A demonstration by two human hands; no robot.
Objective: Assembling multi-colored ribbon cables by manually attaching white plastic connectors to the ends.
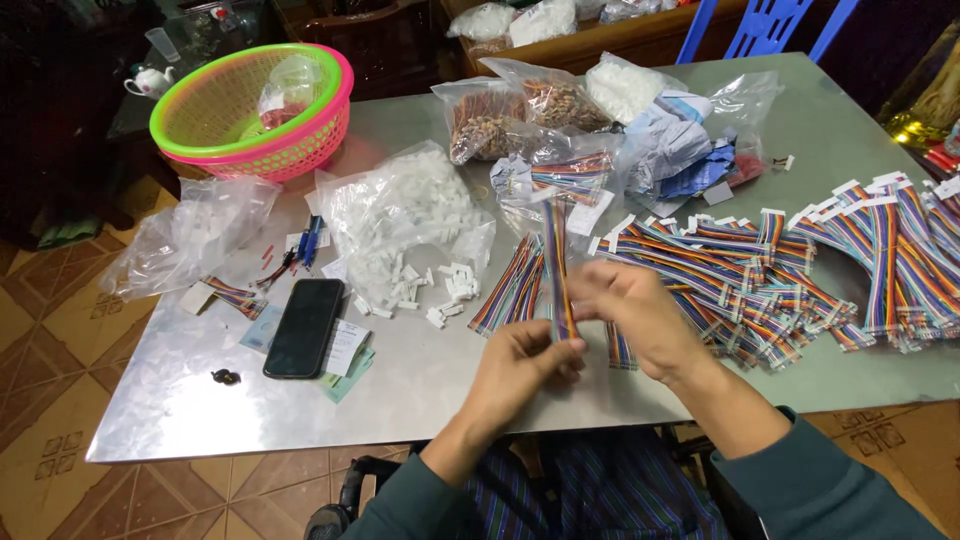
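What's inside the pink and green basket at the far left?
The basket holds a crumpled clear plastic bag with something reddish in it. Whatever lies beneath the bag or behind the near wall is hidden.

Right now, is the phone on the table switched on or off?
The phone looks off or asleep: it lies flat, face up, on the table, its screen wholly dark.

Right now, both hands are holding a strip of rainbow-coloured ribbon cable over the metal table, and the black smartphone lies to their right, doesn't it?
Not quite: the head view shows the black smartphone lying to the left of the hands, left and right, which do hold the rainbow-coloured ribbon cable.
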